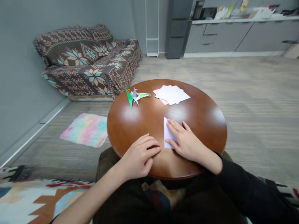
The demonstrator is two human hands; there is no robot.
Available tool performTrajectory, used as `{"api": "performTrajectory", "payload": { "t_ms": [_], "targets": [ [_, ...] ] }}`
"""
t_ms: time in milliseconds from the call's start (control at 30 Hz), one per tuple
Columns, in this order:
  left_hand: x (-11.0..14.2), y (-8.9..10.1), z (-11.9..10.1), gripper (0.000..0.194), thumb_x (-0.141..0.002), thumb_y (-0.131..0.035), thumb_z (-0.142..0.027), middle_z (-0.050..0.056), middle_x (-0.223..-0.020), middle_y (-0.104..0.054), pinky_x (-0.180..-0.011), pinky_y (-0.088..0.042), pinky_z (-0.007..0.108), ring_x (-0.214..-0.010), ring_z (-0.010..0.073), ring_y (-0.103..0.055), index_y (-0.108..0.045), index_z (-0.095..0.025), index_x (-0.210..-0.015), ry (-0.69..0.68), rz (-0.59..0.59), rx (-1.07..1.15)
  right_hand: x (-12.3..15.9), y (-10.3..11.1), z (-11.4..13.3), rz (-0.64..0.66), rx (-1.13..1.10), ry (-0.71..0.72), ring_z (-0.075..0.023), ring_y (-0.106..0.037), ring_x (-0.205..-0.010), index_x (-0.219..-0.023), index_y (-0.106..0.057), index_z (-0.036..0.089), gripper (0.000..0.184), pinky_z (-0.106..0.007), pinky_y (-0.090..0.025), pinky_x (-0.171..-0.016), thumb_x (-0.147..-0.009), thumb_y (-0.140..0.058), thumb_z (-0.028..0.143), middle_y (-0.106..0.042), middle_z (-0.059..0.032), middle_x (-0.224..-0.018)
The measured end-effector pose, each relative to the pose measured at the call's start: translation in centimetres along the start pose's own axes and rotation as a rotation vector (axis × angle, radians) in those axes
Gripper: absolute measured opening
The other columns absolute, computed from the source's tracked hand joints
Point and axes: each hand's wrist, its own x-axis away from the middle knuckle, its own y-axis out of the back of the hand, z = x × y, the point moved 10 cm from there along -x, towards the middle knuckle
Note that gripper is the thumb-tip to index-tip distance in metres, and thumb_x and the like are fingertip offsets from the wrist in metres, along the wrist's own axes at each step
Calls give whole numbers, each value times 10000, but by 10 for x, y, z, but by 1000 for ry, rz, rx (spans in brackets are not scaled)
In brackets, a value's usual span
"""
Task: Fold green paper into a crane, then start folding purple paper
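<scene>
Your right hand, fingers spread, pressed lilac paper against the tabletop, near side; your half-curled left hand looked empty. Far-left origami cranes looked done, this sheet partway, the far paper stack unfolded.

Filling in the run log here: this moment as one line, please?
right hand: on lilac sheet | left hand: beside sheet, apart from it | table, far side: paper cranes left, paper stack right
</scene>
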Motion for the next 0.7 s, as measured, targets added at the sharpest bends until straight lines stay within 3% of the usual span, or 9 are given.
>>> {"api": "performTrajectory", "payload": {
  "t_ms": [233,700],
  "targets": [
    [-17,-3,10,418,-853,-519,-106,109,-1199,-693,-1010,-482,439,-1131,270,-593,-687,-194,-1226,-123,165,-90,-2,2,-1,12,2,21,-332,-331,-1536,-1579,-351,26,684,-610,-276,-1218,-1019,-428,412,-341,-212,-1654],
    [-27,-4,9,379,-890,-523,-115,94,-1162,-711,-960,-482,410,-1084,254,-600,-694,-212,-1213,-206,182,-119,-3,3,1,23,7,18,-336,-326,-1537,-1588,-337,35,682,-633,-282,-1208,-1018,-415,401,-320,-178,-1669]
  ]
}}
